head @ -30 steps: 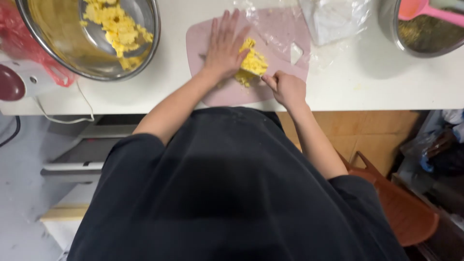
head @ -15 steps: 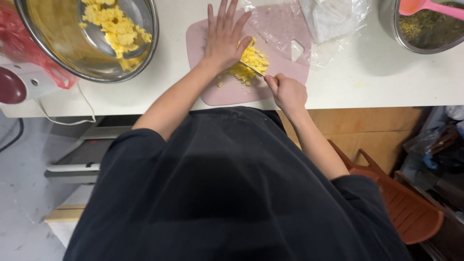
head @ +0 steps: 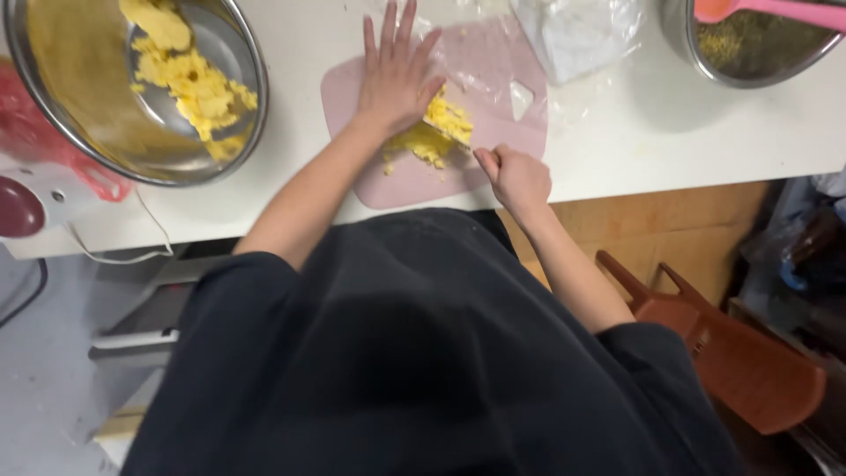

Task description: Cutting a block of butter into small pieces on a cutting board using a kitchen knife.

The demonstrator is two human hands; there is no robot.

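Fingers of the left hand (head: 395, 81) lay spread flat above the yellow food (head: 438, 132); the right hand (head: 515, 176) was closed around a knife (head: 451, 137) on the pink cutting board (head: 405, 181).

The white table (head: 687, 132) is brightly and evenly lit from above. Glare is seen on the steel bowl (head: 79, 88). The dark shirt (head: 423, 353) is rendered soft and slightly blurred.

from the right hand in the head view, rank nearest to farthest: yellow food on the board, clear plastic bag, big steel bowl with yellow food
1. Yellow food on the pink cutting board, just left of the right hand.
2. Clear plastic bag, above it on the table.
3. Big steel bowl, far left.
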